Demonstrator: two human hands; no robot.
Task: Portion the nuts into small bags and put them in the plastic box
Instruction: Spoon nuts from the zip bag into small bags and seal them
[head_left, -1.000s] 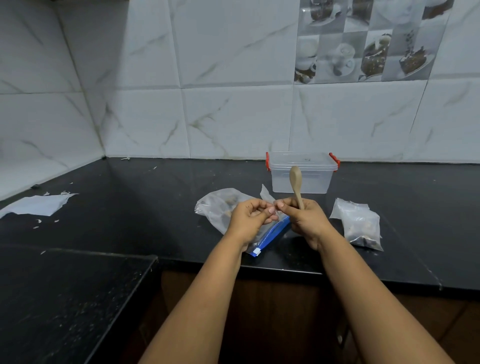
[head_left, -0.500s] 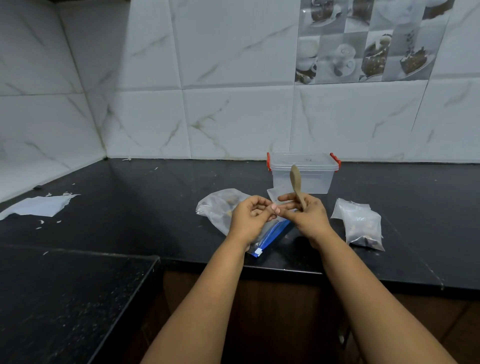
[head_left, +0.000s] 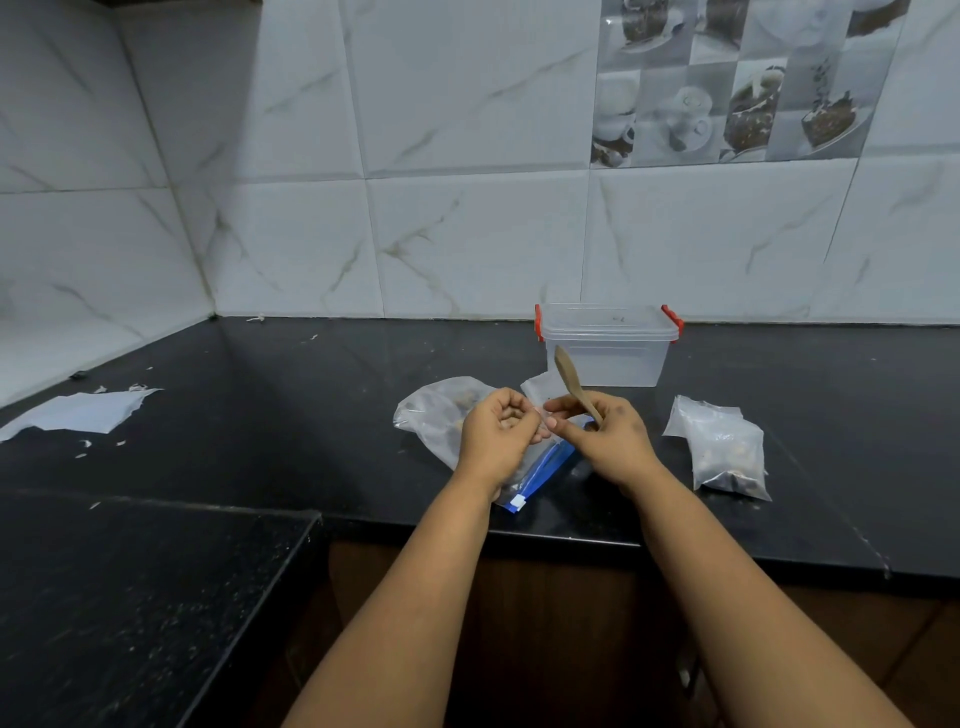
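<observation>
My left hand (head_left: 498, 434) and my right hand (head_left: 602, 436) meet over the black counter and pinch the edge of a small clear bag (head_left: 537, 389) between them. The right hand also holds a wooden spoon (head_left: 569, 376), its bowl pointing up. Under the hands lies a big clear bag of nuts (head_left: 441, 410) with a blue zip strip (head_left: 543, 470). A clear plastic box (head_left: 608, 358) with red clips and its lid on stands just behind. To the right lies a small filled bag of nuts (head_left: 724, 452).
The black counter (head_left: 311, 415) runs along a white tiled wall and turns a corner at the left. Torn white paper (head_left: 78, 410) and scraps lie at the far left. The counter's front edge (head_left: 571, 538) is right below my wrists.
The fingers of my two hands have shifted slightly on the small bag's edge, and the spoon has tilted a little to the left. Nothing else moved.
</observation>
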